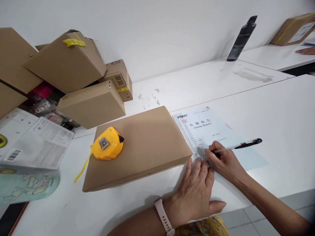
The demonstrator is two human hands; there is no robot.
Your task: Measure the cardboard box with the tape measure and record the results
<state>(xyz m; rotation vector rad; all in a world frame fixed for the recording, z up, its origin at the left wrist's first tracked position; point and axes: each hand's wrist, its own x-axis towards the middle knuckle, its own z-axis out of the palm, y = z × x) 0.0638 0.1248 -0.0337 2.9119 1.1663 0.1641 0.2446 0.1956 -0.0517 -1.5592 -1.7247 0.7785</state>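
1. Left hand [197, 193], pale strap watch [163, 216] on the wrist. It lies palm-down with the fingers [202, 170] spread flat and holding nothing. Their tips press the near left corner of the sheet.
2. Right hand [225, 162]. Its fingers are closed narrow round a slim black-and-white pen [237, 146]. The pen tip is down on the paper just ahead of the left fingertips, and the barrel slants away to the right.
3. Pale blue printed paper sheet [221, 131], headed "Testing Report". It lies flat under both sets of fingers. Its left edge either meets the carton or slips under it; I cannot tell which.
4. Flat brown cardboard carton [142, 147], immediately left of the fingers.
5. Yellow plastic tape measure [107, 144], resting on the carton well left of the fingers, with its tape tail trailing off the edge.
6. White worktop [283, 114], carrying all of the above.
7. Loose pile of brown cardboard boxes [69, 62], far left beyond the fingers. A black tapered object [242, 37] leans on the wall far ahead. Another person's hand [305, 50] rests at the far right.
8. Hazard, as a judgement: only the left fingertips pin the sheet. A firm pen stroke under lighter pressure could drag the paper and skew the writing. The left forearm could also nudge the carton and shift the tape measure.
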